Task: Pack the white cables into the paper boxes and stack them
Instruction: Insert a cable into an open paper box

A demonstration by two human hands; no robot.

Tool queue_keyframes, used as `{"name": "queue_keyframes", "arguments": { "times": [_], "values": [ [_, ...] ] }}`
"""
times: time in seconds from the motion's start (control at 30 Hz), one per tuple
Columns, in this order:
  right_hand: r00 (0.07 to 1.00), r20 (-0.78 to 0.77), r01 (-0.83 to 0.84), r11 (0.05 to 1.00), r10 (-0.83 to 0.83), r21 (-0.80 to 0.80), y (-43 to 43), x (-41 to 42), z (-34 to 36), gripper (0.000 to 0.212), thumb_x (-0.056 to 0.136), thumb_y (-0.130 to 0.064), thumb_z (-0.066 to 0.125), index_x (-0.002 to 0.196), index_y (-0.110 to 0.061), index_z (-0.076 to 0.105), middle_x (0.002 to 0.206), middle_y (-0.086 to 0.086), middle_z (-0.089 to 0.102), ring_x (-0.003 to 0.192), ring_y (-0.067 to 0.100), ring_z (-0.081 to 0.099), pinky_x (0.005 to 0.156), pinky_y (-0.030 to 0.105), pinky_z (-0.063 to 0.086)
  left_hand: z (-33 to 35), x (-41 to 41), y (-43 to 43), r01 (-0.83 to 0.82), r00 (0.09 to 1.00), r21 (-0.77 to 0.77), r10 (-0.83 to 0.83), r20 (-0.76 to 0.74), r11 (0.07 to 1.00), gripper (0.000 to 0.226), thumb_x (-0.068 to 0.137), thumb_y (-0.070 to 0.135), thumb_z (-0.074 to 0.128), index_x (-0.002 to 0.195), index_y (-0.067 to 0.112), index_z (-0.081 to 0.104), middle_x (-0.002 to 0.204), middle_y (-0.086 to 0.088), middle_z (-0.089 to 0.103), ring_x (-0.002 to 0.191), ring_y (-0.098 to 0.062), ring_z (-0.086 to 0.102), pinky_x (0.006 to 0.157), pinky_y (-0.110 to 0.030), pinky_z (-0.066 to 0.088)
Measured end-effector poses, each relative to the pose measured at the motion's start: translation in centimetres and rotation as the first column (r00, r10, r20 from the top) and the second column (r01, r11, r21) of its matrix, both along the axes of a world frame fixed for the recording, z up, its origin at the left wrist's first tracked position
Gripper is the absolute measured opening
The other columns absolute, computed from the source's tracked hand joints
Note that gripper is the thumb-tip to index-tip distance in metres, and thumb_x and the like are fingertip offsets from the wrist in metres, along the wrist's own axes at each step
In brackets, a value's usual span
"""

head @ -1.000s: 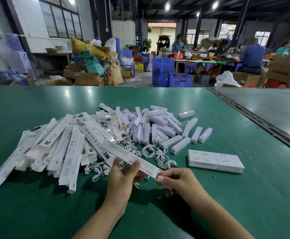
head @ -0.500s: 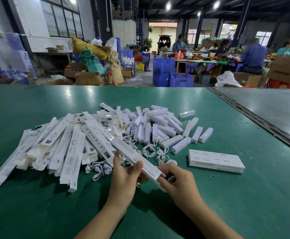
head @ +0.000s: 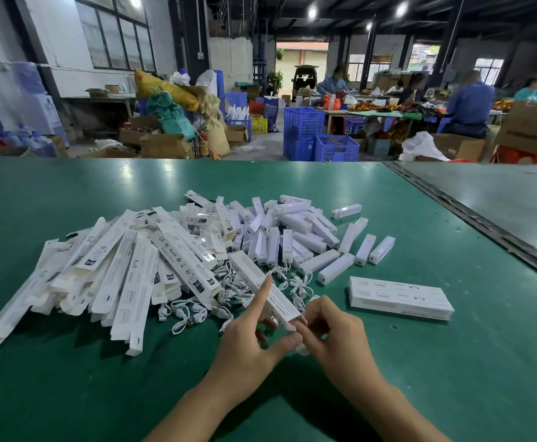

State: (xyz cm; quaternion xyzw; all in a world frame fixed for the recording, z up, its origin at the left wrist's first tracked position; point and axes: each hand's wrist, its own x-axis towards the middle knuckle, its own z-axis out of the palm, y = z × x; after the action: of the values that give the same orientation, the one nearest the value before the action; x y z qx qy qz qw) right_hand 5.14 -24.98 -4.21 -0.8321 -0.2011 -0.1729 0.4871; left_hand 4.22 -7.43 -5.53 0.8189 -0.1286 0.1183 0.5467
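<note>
Paper box (head: 262, 283) sat toward worktop (head: 69, 393) near edge: left hand (head: 248, 342) gripped it, index straight; right hand (head: 331, 330) pinched its near end.

Beyond your green desk (head: 69, 193) you face a big, dim workshop hall.
Tall windows (head: 114, 33) line the white wall on your left and round ceiling lamps (head: 312, 12) glow overhead. Blue crates (head: 304, 122) and cardboard boxes (head: 165, 145) crowd the concrete floor (head: 260, 149), and people (head: 470, 103) sit at a far table (head: 372, 113) on your right.
</note>
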Motion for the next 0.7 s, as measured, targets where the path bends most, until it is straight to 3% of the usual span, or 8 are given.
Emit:
{"name": "queue_keyframes", "arguments": {
  "times": [0.1, 0.3, 0.43, 0.53, 0.63, 0.7],
  "values": [
    [0.998, 0.066, 0.015, 0.999, -0.013, -0.034, 0.06, -0.11, 0.02, 0.024, 0.086, -0.023, 0.071, 0.080, -0.026, 0.049, 0.065, -0.006, 0.062, 0.055, 0.007, 0.063, 0.053, 0.032, 0.051, -0.14, 0.14, 0.05, -0.006, 0.999, -0.012, 0.007, 0.034, 1.000, 0.084, 0.069, 0.083, 0.062, 0.140, 0.072, 0.018, 0.086, 0.012, 0.064, 0.080, -0.003, 0.062, 0.072, -0.016, 0.048],
    [0.988, 0.145, -0.045, 0.998, 0.049, -0.032, 0.09, -0.29, 0.40, 0.014, 0.091, -0.039, 0.060, 0.088, -0.028, 0.053, 0.072, -0.011, 0.064, 0.061, 0.010, 0.064, 0.058, 0.032, 0.053, 0.18, 0.16, -0.15, 0.007, 0.998, -0.109, 0.000, 0.064, 0.994, 0.065, 0.077, 0.073, 0.061, 0.136, 0.068, 0.036, 0.077, 0.021, 0.059, 0.067, 0.005, 0.055, 0.065, -0.009, 0.043],
    [0.980, 0.167, -0.096, 0.994, 0.104, -0.051, 0.08, -0.50, 0.60, 0.009, 0.091, -0.036, 0.059, 0.096, -0.033, 0.053, 0.084, -0.018, 0.066, 0.072, 0.003, 0.066, 0.066, 0.018, 0.051, 0.31, 0.14, -0.10, -0.010, 0.998, -0.120, 0.017, 0.057, 0.993, 0.050, 0.086, 0.066, 0.050, 0.134, 0.070, 0.036, 0.069, 0.019, 0.053, 0.060, 0.000, 0.043, 0.063, -0.011, 0.037],
    [0.978, 0.156, -0.128, 0.989, 0.139, -0.079, 0.10, -0.53, 0.70, 0.011, 0.091, -0.034, 0.061, 0.102, -0.032, 0.060, 0.089, -0.018, 0.065, 0.078, 0.002, 0.065, 0.071, 0.021, 0.053, 0.31, 0.19, 0.02, -0.010, 1.000, -0.138, 0.012, 0.009, 0.990, 0.041, 0.089, 0.061, 0.047, 0.128, 0.074, 0.041, 0.092, 0.010, 0.046, 0.077, -0.006, 0.038, 0.068, -0.015, 0.038],
    [0.971, 0.146, -0.177, 0.978, 0.191, -0.106, -0.13, -0.44, 0.69, 0.021, 0.089, -0.026, 0.062, 0.110, -0.025, 0.064, 0.095, -0.017, 0.064, 0.085, 0.003, 0.064, 0.077, 0.021, 0.052, 0.51, 0.08, 0.05, 0.001, 1.000, -0.137, 0.000, 0.003, 0.991, 0.040, 0.093, 0.055, 0.048, 0.128, 0.073, 0.041, 0.082, 0.014, 0.049, 0.062, -0.002, 0.034, 0.061, -0.013, 0.034],
    [0.964, 0.144, -0.206, 0.971, 0.222, -0.120, -0.22, -0.42, 0.62, 0.031, 0.085, -0.020, 0.064, 0.116, -0.024, 0.064, 0.102, -0.015, 0.063, 0.090, 0.004, 0.063, 0.079, 0.019, 0.052, 0.63, 0.16, 0.08, 0.004, 1.000, -0.157, -0.003, 0.002, 0.988, 0.042, 0.095, 0.049, 0.049, 0.128, 0.072, 0.041, 0.080, 0.026, 0.062, 0.065, 0.008, 0.050, 0.065, -0.004, 0.039]
  ]
}}
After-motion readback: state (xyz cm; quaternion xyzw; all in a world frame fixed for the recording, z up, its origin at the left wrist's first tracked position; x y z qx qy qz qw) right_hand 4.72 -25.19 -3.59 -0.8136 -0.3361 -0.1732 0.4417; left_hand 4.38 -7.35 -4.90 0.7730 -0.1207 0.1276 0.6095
